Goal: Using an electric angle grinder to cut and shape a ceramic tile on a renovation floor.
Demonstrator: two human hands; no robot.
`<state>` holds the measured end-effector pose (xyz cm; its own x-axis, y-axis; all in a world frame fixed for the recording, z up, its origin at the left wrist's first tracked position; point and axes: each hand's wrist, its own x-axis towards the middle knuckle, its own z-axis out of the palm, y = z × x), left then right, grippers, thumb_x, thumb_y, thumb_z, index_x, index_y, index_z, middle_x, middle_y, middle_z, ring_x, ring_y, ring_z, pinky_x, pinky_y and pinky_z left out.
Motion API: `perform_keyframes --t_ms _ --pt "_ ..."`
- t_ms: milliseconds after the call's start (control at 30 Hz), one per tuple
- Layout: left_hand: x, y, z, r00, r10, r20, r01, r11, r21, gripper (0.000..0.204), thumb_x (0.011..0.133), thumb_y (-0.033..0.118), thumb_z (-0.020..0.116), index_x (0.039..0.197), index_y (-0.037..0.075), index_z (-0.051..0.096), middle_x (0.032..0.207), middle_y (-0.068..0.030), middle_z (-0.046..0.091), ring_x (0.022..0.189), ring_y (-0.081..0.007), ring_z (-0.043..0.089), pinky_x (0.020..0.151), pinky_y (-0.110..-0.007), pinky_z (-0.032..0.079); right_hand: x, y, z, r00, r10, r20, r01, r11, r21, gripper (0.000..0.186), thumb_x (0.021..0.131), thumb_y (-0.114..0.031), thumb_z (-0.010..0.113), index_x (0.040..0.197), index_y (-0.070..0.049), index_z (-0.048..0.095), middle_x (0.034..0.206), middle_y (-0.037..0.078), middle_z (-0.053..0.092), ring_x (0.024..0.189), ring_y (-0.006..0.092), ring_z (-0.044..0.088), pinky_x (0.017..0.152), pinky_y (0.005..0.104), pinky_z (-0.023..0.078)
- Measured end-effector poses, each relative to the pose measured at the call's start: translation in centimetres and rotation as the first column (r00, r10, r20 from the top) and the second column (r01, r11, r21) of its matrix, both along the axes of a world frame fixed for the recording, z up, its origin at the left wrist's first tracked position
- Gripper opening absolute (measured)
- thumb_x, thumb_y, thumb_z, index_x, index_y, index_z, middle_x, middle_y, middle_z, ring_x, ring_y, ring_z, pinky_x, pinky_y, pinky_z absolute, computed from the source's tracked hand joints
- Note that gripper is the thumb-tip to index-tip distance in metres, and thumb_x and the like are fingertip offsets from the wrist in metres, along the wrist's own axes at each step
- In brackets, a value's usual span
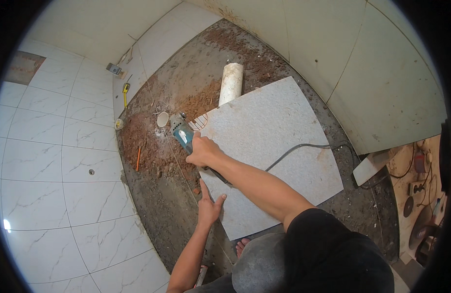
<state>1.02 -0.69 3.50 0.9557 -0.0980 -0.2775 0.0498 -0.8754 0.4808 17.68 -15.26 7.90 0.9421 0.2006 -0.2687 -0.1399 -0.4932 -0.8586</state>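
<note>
My right hand (204, 150) is closed around the body of a teal-and-grey angle grinder (181, 134). Its head is at the corner of a large grey tile (269, 141), where a red curved line surrounds several parallel slits. Beside the tile's left edge, my left hand (209, 209) has its index finger stretched out and thumb apart, the thumb touching the edge. Its other fingers are mostly hidden. A black cord (303, 145) runs across the tile.
A white pipe (231, 83) stands behind the tile; a round pipe opening (162, 119) lies left of the grinder. An orange pencil (138, 158) rests on rubble. Marble-look wall tiles (35, 161) rise at left, with a yellow tape measure (125, 89) nearby. Tools and discs (420, 234) lie far right.
</note>
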Motion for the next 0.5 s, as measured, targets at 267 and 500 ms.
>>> perform_keyframes --t_ms 267,500 --pt "0.1 -1.0 0.9 0.991 0.078 -0.107 -0.083 0.995 -0.050 0.107 0.090 0.030 0.075 0.162 -0.001 0.003 0.121 -0.0392 0.063 0.114 -0.0476 0.066 0.098 -0.045 0.051 1.1 0.5 -0.2 0.999 -0.017 -0.050 0.016 1.000 -0.017 0.089 0.071 -0.028 0.081 0.136 0.015 0.040 0.115 0.030 0.068 0.107 0.0424 0.069 0.091 0.0440 0.057" --pt "0.2 -0.4 0.6 0.996 0.050 -0.077 -0.052 0.999 -0.015 0.108 0.090 0.032 0.075 0.161 -0.001 0.001 0.114 -0.0399 0.065 0.107 -0.0505 0.067 0.092 -0.047 0.053 0.3 0.1 0.5 0.997 -0.019 -0.069 0.018 1.000 -0.005 0.090 0.071 -0.031 0.083 0.136 0.014 0.041 0.117 0.029 0.068 0.108 0.0421 0.069 0.093 0.0434 0.057"
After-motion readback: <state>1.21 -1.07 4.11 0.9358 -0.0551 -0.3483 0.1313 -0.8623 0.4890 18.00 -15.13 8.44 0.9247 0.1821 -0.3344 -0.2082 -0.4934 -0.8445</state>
